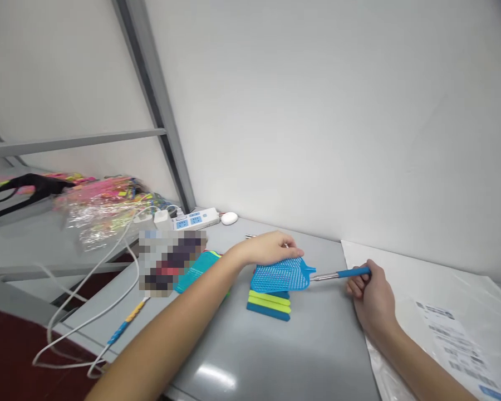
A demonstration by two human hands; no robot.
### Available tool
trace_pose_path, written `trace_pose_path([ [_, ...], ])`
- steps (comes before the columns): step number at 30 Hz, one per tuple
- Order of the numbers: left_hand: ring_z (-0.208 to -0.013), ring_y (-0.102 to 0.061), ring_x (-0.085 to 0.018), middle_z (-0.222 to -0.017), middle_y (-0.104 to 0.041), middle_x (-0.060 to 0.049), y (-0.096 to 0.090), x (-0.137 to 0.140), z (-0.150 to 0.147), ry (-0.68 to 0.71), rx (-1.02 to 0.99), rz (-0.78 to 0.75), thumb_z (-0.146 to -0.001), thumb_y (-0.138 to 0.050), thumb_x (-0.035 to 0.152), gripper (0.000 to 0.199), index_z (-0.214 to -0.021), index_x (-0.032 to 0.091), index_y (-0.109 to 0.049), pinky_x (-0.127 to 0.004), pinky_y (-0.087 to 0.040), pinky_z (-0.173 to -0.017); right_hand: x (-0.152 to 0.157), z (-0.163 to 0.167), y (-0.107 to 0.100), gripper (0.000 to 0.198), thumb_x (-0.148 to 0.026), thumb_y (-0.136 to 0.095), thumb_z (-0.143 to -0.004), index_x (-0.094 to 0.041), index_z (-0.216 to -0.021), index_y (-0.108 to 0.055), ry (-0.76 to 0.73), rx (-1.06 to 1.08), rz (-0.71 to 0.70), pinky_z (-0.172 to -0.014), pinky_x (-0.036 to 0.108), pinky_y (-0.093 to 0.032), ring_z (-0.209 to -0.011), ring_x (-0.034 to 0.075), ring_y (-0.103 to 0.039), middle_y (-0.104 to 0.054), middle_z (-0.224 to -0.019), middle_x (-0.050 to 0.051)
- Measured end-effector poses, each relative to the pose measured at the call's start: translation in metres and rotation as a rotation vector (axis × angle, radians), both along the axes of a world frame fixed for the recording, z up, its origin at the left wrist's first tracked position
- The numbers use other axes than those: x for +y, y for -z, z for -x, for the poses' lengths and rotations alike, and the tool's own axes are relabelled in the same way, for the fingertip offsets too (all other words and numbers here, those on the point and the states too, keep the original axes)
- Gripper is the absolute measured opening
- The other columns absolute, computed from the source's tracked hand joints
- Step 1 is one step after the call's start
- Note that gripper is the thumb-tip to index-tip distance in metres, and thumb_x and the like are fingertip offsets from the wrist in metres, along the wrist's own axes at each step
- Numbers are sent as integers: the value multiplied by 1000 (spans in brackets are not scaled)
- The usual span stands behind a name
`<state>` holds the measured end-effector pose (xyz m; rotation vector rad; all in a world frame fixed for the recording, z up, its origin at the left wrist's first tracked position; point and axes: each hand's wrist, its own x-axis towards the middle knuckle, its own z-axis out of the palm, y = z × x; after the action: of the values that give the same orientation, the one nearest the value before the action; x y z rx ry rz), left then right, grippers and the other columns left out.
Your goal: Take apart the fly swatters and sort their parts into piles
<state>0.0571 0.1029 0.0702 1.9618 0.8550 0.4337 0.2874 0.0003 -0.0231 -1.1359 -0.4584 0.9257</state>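
My right hand [373, 298] is closed round the blue grip of a telescopic fly swatter [281, 275]. Its thin metal rod runs leftward to a blue perforated head. At the head's far edge, my left hand [271, 248] is closed, with the thumb along that edge and the fingers curled, partly hidden. Below the head lies a row of blue and yellow-green strips [269, 305], which look like swatter grips. Left of them, partly behind my left forearm, is a teal flat piece [196, 270] with printing. A metal rod end [249, 236] shows behind my left hand.
A white power strip [198, 218] and a white mouse-like object [229, 218] are near the wall. White cables [96, 267] loop off the grey table's left edge. Plastic-bagged colourful items [108, 203] lie on the left shelf. A white plastic mailer [426, 301] covers the right side.
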Motion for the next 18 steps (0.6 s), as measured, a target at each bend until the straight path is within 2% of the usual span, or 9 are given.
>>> trace_pose_path([
  [2,-51,-44,-9,-59,-51,4,11,0,-9,86,-87,224,-76,-67,54,38,-72,17,-64,-22,-32,-49,4,-6,2,38,-46,-58,-85,-23,-65,-35,27,34,-17,-42,24,-36,-44,8,-26,-25,-57,-8],
  [4,-45,-33,-7,-59,-42,6,24,-10,-13,158,-272,663,-79,-61,59,41,-82,18,-62,-21,-26,-43,8,-12,2,37,-44,-58,-85,-23,-65,-34,41,57,-34,-40,23,-34,-43,7,-23,-25,-57,-9],
  [6,-42,-27,-5,-60,-36,7,37,-23,-12,187,-353,909,-81,-55,64,46,-86,18,-60,-20,-22,-40,12,-19,2,38,-42,-56,-85,-23,-64,-32,44,82,-55,-39,23,-33,-43,7,-21,-25,-55,-9],
  [7,-41,-26,-5,-60,-37,7,43,-30,-11,151,-413,1047,-81,-58,61,44,-86,18,-60,-19,-21,-39,15,-22,2,38,-41,-56,-86,-23,-63,-30,39,94,-61,-39,23,-33,-42,7,-20,-24,-55,-9],
  [9,-41,-31,-3,-61,-41,7,53,-43,-7,27,-450,1222,-81,-63,54,38,-88,17,-61,-17,-24,-39,19,-29,2,38,-39,-55,-85,-23,-63,-29,45,121,-51,-39,23,-32,-42,7,-18,-23,-54,-9],
  [10,-41,-36,-3,-61,-45,6,57,-48,-5,-20,-436,1239,-80,-67,52,37,-87,16,-62,-16,-29,-39,20,-32,3,38,-39,-55,-85,-23,-62,-29,45,132,-40,-39,23,-32,-42,7,-17,-23,-54,-9],
  [13,-64,-63,-10,-76,-64,-5,68,-59,-1,-6,-459,1181,-77,-76,37,32,-91,10,-66,-20,-50,-62,23,-37,6,40,-40,-58,-84,-23,-62,-29,21,149,-5,-38,23,-31,-41,7,-17,-22,-53,-9],
  [15,-76,-67,-14,-87,-69,-10,72,-64,-1,-13,-471,1185,-78,-76,32,29,-95,10,-67,-24,-52,-72,25,-37,8,41,-42,-59,-83,-23,-62,-30,-2,146,13,-38,23,-31,-41,7,-17,-21,-53,-10],
  [18,-78,-69,-17,-91,-71,-11,73,-67,-2,-43,-445,1203,-82,-72,32,27,-99,12,-67,-26,-54,-71,26,-37,7,41,-43,-58,-84,-23,-61,-30,-27,129,26,-38,23,-30,-41,7,-16,-21,-53,-10],
])
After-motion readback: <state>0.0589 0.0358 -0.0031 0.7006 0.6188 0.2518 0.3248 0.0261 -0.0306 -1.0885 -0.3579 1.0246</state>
